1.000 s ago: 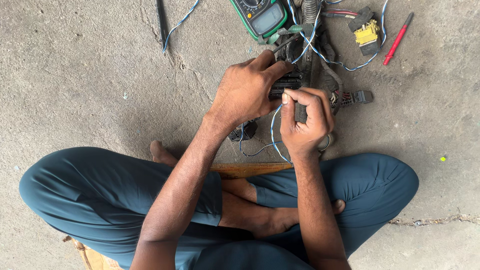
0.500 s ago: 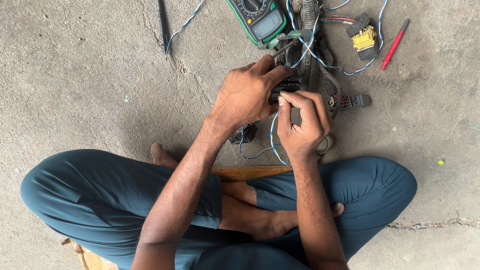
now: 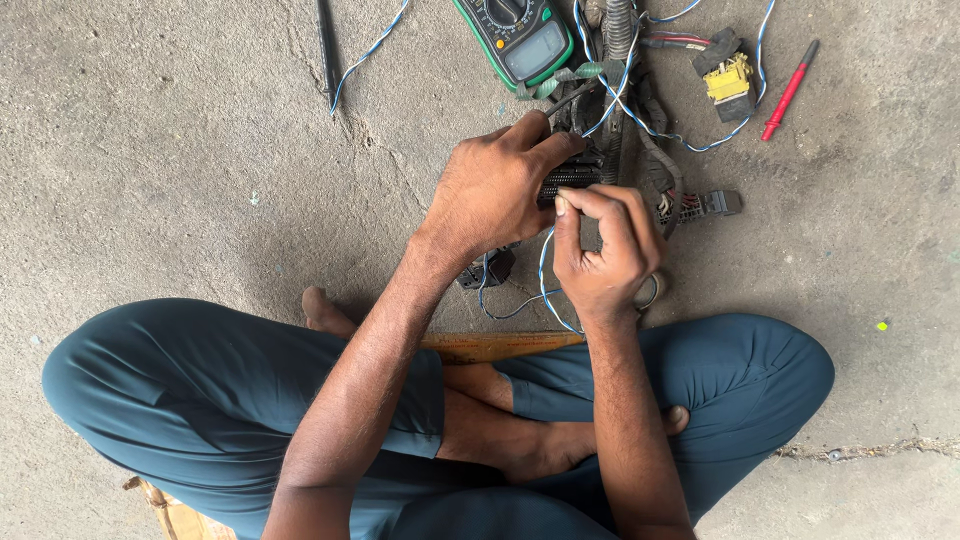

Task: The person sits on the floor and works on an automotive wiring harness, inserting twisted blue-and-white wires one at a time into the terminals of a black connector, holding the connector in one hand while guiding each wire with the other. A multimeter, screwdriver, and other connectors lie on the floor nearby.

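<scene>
Connector block (image 3: 572,183), black and ribbed, sits between my two hands, just above my crossed legs and the strip of wooden board (image 3: 500,345) I sit on. Its long axis runs left to right across my view. My left hand (image 3: 495,190) lies over its left end, fingers (image 3: 545,150) curled around it from above and clenched on it, so only the right part of the block shows. My right hand (image 3: 605,250) is on the near side of the block, fingers bunched with the thumb tip (image 3: 561,205) pressed right at the block's near edge; it seems to pinch something thin there, but I cannot tell what. Both hands touch the block, the right one from the nearer side. A blue-and-white wire (image 3: 520,305) loops down from the block toward my knees. Beyond the block, the wiring harness (image 3: 640,110) runs away from me across the concrete floor (image 3: 180,150). Farther than the block and slightly left lies a green multimeter (image 3: 515,40); far right of the block are a yellow plug (image 3: 730,78) and a red probe (image 3: 788,92).
</scene>
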`<state>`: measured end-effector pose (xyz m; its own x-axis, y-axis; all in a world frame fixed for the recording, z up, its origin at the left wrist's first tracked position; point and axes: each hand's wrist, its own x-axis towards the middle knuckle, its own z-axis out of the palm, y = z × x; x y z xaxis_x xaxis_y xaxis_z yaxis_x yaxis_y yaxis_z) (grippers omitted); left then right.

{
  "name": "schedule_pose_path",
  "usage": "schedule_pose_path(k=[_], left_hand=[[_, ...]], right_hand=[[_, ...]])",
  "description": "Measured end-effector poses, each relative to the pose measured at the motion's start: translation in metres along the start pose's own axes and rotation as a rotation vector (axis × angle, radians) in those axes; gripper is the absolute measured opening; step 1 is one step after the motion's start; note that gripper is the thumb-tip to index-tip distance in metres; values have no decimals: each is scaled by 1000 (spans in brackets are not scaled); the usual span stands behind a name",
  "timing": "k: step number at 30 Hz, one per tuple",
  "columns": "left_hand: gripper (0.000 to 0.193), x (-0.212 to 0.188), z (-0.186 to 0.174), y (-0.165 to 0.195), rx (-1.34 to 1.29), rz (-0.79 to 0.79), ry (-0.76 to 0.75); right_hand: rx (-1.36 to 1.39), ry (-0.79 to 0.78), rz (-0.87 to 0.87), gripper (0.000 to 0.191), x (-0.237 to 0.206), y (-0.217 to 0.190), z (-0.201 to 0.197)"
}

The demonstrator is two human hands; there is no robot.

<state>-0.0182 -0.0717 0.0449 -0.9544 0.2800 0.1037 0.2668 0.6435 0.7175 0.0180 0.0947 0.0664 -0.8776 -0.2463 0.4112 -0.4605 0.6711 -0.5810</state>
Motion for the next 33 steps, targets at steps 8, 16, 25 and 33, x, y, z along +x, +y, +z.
schedule_pose_path(k=[8, 16, 25, 33], left_hand=[[63, 1, -2, 1, -26, 2, 6], [63, 0, -2, 0, -24, -1, 2], [59, -1, -1, -1, -4, -20, -26], [60, -1, -3, -1, -26, -4, -13]], right_hand=[[58, 5, 51, 10, -2, 0, -1], [48, 17, 36, 9, -5, 3, 3], [-36, -2, -17, 10, -2, -3, 2], [43, 37, 81, 10, -5, -2, 5]])
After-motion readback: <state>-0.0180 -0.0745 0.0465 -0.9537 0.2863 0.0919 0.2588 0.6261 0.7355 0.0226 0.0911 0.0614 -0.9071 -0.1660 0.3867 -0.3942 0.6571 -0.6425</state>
